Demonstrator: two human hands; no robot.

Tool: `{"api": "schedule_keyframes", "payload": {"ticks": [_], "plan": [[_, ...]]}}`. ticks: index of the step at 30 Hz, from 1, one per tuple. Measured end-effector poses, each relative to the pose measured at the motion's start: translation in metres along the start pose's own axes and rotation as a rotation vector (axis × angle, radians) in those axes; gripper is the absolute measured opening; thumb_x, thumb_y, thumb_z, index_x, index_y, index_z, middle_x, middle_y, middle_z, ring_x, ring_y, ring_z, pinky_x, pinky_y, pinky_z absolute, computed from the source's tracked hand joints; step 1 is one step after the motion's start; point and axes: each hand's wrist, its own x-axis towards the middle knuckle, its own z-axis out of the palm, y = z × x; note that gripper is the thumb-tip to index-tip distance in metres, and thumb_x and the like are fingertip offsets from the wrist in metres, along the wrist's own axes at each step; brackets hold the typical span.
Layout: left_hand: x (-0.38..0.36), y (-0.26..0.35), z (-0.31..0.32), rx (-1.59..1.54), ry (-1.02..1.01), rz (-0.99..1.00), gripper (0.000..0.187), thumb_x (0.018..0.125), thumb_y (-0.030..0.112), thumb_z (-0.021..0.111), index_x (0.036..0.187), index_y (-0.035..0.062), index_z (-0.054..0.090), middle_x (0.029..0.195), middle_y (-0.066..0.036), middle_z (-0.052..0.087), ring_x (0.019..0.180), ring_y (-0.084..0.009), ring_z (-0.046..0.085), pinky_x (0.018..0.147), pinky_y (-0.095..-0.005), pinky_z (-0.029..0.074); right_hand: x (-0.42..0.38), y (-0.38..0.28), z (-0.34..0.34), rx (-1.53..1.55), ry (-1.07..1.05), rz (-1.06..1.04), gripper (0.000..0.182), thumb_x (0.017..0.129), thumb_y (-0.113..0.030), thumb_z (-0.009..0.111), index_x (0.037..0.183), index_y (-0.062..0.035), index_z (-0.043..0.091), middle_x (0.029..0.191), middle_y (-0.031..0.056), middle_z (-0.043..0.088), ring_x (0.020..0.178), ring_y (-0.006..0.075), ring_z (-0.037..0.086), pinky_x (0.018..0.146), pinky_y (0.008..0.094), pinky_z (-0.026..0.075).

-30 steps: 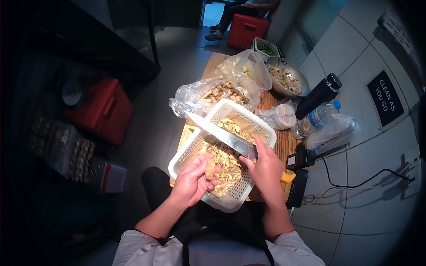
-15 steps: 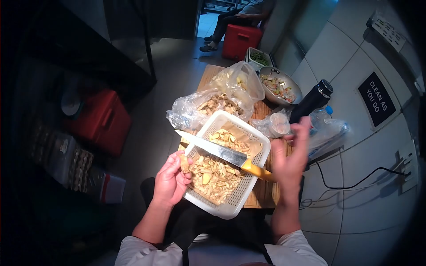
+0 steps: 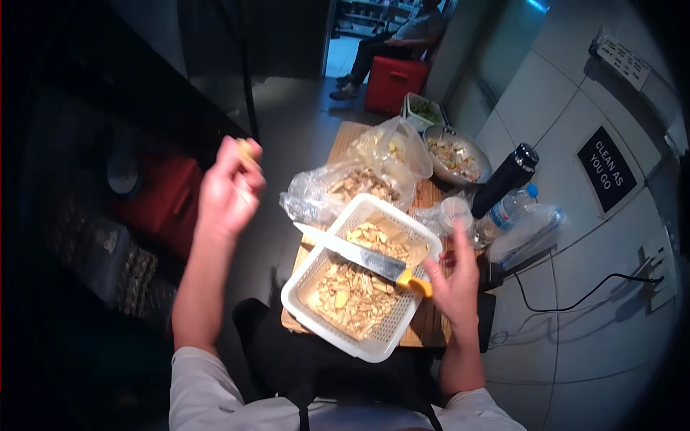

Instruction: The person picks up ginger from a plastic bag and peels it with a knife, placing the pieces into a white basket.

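A piece of ginger (image 3: 248, 154) is pinched in my left hand (image 3: 231, 188), which is raised over the floor to the left of the table. My right hand (image 3: 456, 284) has its fingers apart beside the yellow handle of a knife (image 3: 366, 258). The knife lies across a white perforated basket (image 3: 290, 296) holding many pale sliced pieces (image 3: 352, 298). Whether my right hand touches the handle is unclear.
Behind the basket are plastic bags (image 3: 309, 190) of ginger, a pan (image 3: 489, 172) of scraps, a dark flask (image 3: 507, 179) and a bottle (image 3: 499, 215). A person (image 3: 413, 32) sits on a red cooler (image 3: 395, 82). More containers stand at left.
My left hand has moved up and left from the basket's edge with the piece. My right hand has come lower, near the knife handle. The view has shifted slightly.
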Motion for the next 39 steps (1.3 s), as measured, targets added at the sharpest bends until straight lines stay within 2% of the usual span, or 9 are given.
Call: {"api": "schedule_keyframes", "payload": {"ticks": [2, 4, 9, 16, 20, 27, 33, 36, 39], "plan": [[-0.026, -0.05, -0.001, 0.059, -0.095, -0.298, 0.009, 0.102, 0.015, 0.054, 0.106, 0.0078, 0.057, 0.094, -0.008, 0.063, 0.068, -0.0114, 0.061, 0.057, -0.0212, 0.05, -0.007, 0.012, 0.011, -0.191, -0.164, -0.104, 0.081, 0.08, -0.024, 0.082, 0.149, -0.0026, 0.043, 0.116, 0.0201, 0.059, 0.099, 0.0306, 0.059, 0.091, 0.0423, 0.047], [-0.059, -0.089, -0.011, -0.05, 0.058, -0.573, 0.022, 0.105, 0.019, 0.049, 0.122, 0.0068, 0.057, 0.097, -0.009, 0.065, 0.069, -0.0156, 0.062, 0.06, -0.0266, 0.052, -0.014, 0.016, 0.019, -0.364, -0.297, -0.134, 0.084, 0.076, -0.03, 0.084, 0.146, -0.003, 0.047, 0.114, 0.0195, 0.06, 0.102, 0.0328, 0.059, 0.094, 0.0441, 0.043], [-0.117, -0.136, -0.024, -0.103, 0.076, -0.477, 0.026, 0.105, 0.021, 0.051, 0.129, 0.0088, 0.051, 0.104, -0.008, 0.064, 0.071, -0.0133, 0.057, 0.063, -0.0263, 0.046, -0.023, 0.015, 0.038, -0.569, -0.443, -0.025, 0.081, 0.074, -0.037, 0.084, 0.141, -0.0049, 0.052, 0.106, 0.0131, 0.063, 0.105, 0.0308, 0.059, 0.087, 0.0427, 0.04], [-0.149, -0.162, -0.027, -0.104, 0.125, -0.439, 0.023, 0.104, 0.023, 0.055, 0.124, 0.0123, 0.053, 0.105, -0.008, 0.064, 0.074, -0.0132, 0.058, 0.065, -0.027, 0.049, -0.02, 0.024, 0.055, -0.433, -0.314, -0.052, 0.069, 0.08, -0.04, 0.08, 0.137, -0.0078, 0.057, 0.083, 0.0162, 0.071, 0.077, 0.0325, 0.068, 0.076, 0.041, 0.044], [-0.148, -0.154, -0.022, -0.052, 0.109, -0.365, 0.026, 0.104, 0.026, 0.055, 0.125, 0.0105, 0.053, 0.104, -0.006, 0.063, 0.074, -0.0121, 0.057, 0.065, -0.0273, 0.049, -0.018, 0.007, 0.033, -0.142, -0.24, 0.137, 0.068, 0.082, -0.031, 0.079, 0.141, -0.0061, 0.053, 0.089, 0.0212, 0.072, 0.083, 0.038, 0.071, 0.076, 0.0419, 0.053], [-0.131, -0.162, -0.002, -0.114, 0.089, -0.358, 0.032, 0.105, 0.03, 0.052, 0.127, 0.0068, 0.055, 0.102, -0.005, 0.063, 0.08, -0.0127, 0.058, 0.075, -0.028, 0.05, -0.017, -0.004, 0.009, 0.005, -0.242, 0.061, 0.055, 0.085, -0.012, 0.071, 0.137, -0.0039, 0.056, 0.092, 0.0182, 0.07, 0.078, 0.0393, 0.07, 0.071, 0.0394, 0.054], [-0.118, -0.178, 0.008, -0.139, 0.131, -0.311, 0.031, 0.105, 0.025, 0.053, 0.128, 0.0047, 0.053, 0.107, -0.007, 0.061, 0.087, -0.0148, 0.059, 0.08, -0.0289, 0.053, -0.025, -0.013, 0.01, 0.084, -0.195, 0.064, 0.049, 0.089, -0.012, 0.069, 0.136, -0.0027, 0.057, 0.1, 0.0208, 0.071, 0.082, 0.0236, 0.074, 0.073, 0.0346, 0.054], [-0.113, -0.181, 0.012, -0.132, 0.116, -0.265, 0.029, 0.104, 0.021, 0.054, 0.128, 0.0031, 0.053, 0.107, -0.008, 0.061, 0.09, -0.0149, 0.059, 0.08, -0.0285, 0.053, -0.032, 0.005, 0.019, 0.232, -0.163, 0.172, 0.051, 0.092, -0.02, 0.072, 0.138, -0.0021, 0.056, 0.106, 0.0215, 0.072, 0.086, 0.0193, 0.072, 0.077, 0.0334, 0.054], [-0.11, -0.185, 0.018, -0.102, 0.147, -0.239, 0.029, 0.104, 0.017, 0.055, 0.128, 0.0022, 0.053, 0.107, -0.007, 0.061, 0.091, -0.0149, 0.06, 0.083, -0.0285, 0.053, -0.03, 0.0, 0.019, 0.208, -0.1, 0.023, 0.055, 0.094, -0.031, 0.071, 0.137, 0.0, 0.056, 0.111, 0.0216, 0.071, 0.094, 0.022, 0.071, 0.083, 0.0341, 0.053]]}}
